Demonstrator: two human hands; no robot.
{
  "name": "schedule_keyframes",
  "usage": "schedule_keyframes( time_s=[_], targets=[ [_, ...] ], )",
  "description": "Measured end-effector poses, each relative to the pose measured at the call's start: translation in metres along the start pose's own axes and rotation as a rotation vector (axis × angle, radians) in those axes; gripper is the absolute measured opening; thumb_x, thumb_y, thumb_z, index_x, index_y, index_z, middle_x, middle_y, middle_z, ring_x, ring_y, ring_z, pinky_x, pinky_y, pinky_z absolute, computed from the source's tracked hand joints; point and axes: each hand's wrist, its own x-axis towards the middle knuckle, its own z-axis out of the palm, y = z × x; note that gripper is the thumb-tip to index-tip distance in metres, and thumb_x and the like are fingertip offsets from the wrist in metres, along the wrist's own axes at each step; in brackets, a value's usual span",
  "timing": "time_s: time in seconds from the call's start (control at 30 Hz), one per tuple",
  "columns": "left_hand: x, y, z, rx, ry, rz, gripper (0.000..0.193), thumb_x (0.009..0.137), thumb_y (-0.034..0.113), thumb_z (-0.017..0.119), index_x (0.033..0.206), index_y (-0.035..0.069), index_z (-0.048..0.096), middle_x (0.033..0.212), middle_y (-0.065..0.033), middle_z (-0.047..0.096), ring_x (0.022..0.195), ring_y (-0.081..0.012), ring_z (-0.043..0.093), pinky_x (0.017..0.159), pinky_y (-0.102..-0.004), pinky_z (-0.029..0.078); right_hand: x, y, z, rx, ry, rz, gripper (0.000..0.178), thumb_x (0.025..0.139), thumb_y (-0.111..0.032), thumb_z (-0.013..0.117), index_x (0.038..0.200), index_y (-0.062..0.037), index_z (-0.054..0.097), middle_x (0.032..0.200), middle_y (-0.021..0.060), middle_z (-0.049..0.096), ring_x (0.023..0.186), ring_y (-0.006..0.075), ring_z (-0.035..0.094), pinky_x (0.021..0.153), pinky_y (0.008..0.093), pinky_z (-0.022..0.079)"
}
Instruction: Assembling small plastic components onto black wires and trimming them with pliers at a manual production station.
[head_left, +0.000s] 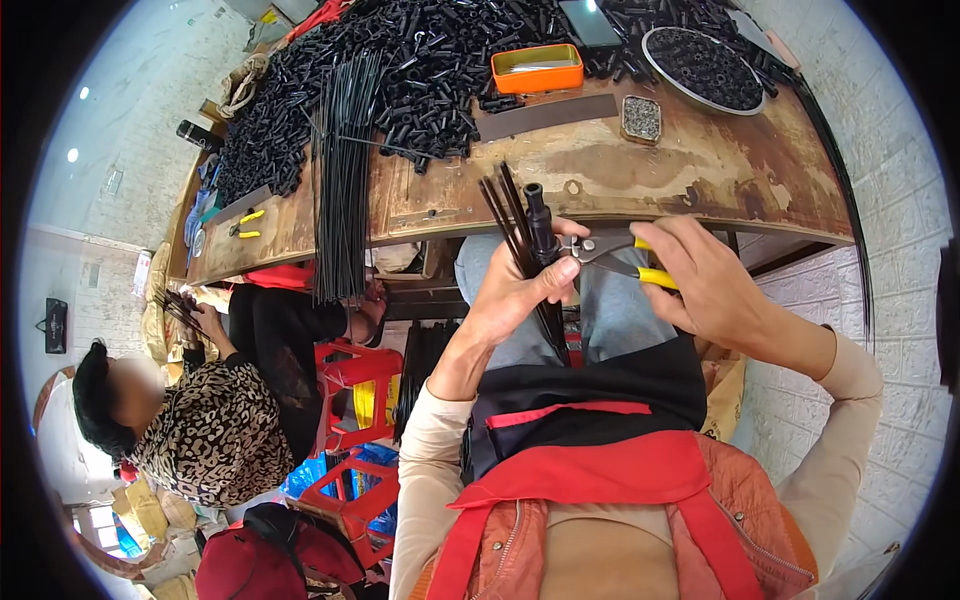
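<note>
My left hand point(520, 290) is wrapped round several thin black rods point(507, 212) and a black tubular part point(540, 222) with a flared top end, held upright just in front of the table edge. In my right hand point(705, 275) are pliers point(612, 262) with yellow grips, my fingers closed round the handles. The pliers' jaws reach to my left thumb and fingertips, beside the black tubular part. Whatever small piece sits between the jaws is too small to make out.
Black tubular parts point(420, 60) are heaped across the wooden table point(660, 180). A bundle of black rods point(345, 180) overhangs its edge. An orange box point(538, 70), a small tub of metal bits point(641, 120) and a round tray point(748, 107) stand there. A co-worker point(215, 440) sits at left near red stools point(350, 400).
</note>
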Motion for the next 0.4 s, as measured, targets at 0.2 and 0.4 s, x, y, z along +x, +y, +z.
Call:
schedule_keyframes(
  time_s=[0.2,0.4],
  targets=[
    [0.001,-0.007,-0.005,-0.102,-0.126,0.065,0.052,0.089,0.03,0.071,0.128,-0.001,0.055,0.065,0.0045,0.046,0.059,-0.0056,0.044,0.055,-0.0223,0.038,0.022,-0.012,-0.033,1.146,-0.823,0.915,0.048,0.08,-0.01,0.068,0.12,0.0007,0.044,0.067,0.0124,0.059,0.058,0.0247,0.065,0.053,0.0355,0.047],
    [0.005,-0.01,0.0,0.037,-0.003,0.073,0.053,0.09,0.038,0.068,0.127,0.002,0.057,0.066,0.0048,0.048,0.059,-0.0058,0.044,0.056,-0.0232,0.038,0.003,-0.009,-0.015,0.391,-0.36,0.515,0.045,0.078,-0.022,0.071,0.109,-0.002,0.045,0.059,0.0087,0.054,0.05,0.0177,0.054,0.052,0.0321,0.044]
  ],
)
